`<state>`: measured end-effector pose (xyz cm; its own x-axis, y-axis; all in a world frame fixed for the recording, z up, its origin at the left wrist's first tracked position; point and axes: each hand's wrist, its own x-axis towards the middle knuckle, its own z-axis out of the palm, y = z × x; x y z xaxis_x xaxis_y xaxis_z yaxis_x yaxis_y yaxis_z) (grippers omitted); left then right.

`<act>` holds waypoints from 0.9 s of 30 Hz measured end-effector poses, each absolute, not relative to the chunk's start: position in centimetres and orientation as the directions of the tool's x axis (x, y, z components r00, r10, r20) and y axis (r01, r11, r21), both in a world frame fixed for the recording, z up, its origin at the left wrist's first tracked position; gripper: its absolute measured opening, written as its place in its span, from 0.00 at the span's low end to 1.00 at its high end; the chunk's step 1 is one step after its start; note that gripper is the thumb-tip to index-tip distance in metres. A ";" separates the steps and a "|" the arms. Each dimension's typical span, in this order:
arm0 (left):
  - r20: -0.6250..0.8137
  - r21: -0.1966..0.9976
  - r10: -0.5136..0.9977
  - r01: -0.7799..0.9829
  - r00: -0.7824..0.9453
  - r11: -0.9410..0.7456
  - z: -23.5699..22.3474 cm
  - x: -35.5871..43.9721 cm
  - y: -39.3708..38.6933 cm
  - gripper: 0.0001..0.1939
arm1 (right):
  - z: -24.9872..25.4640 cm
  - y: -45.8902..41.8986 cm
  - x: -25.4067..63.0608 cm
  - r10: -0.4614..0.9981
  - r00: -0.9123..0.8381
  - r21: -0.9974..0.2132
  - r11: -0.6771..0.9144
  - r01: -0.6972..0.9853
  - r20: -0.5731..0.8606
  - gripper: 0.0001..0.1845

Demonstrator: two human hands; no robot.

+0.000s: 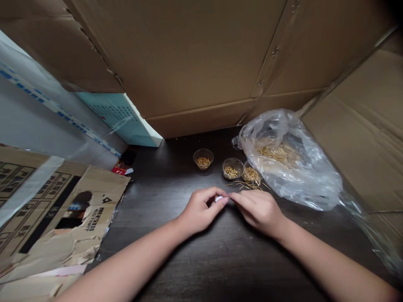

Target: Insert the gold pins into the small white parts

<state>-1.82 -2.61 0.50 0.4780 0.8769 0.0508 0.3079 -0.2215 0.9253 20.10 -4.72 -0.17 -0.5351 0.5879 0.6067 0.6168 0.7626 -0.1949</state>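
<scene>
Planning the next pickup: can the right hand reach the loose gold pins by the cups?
Probably yes. The right hand sits just below the loose gold pins, only dark tabletop between, but it is pinching a white piece with the left hand.

the left forearm [126, 260] and right forearm [327, 260] angle inward, bringing the left hand [198, 211] and right hand [260, 212] together, fingers curled and fingertips pinched, nearly meeting.

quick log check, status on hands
Left hand, right hand pinching small white piece. Loose thin gold metal pins ahead. Crumpled clear plastic bag right.
</scene>
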 end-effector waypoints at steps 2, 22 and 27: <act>0.076 0.912 0.887 0.328 0.455 -0.246 0.7 -2.2 -2.2 0.13 | 1.3 -4.8 21.3 0.561 -0.493 -0.135 0.740 0.659 0.665 0.14; -0.284 0.250 0.828 0.871 0.484 -0.423 6.5 -11.0 2.3 0.10 | 5.3 -4.6 20.8 0.780 -0.425 -0.209 0.560 0.802 0.458 0.22; 0.270 0.285 0.896 0.860 0.351 -0.423 10.4 -11.4 -0.4 0.13 | 4.5 -6.4 19.1 0.709 -0.574 -0.174 0.678 0.714 0.410 0.18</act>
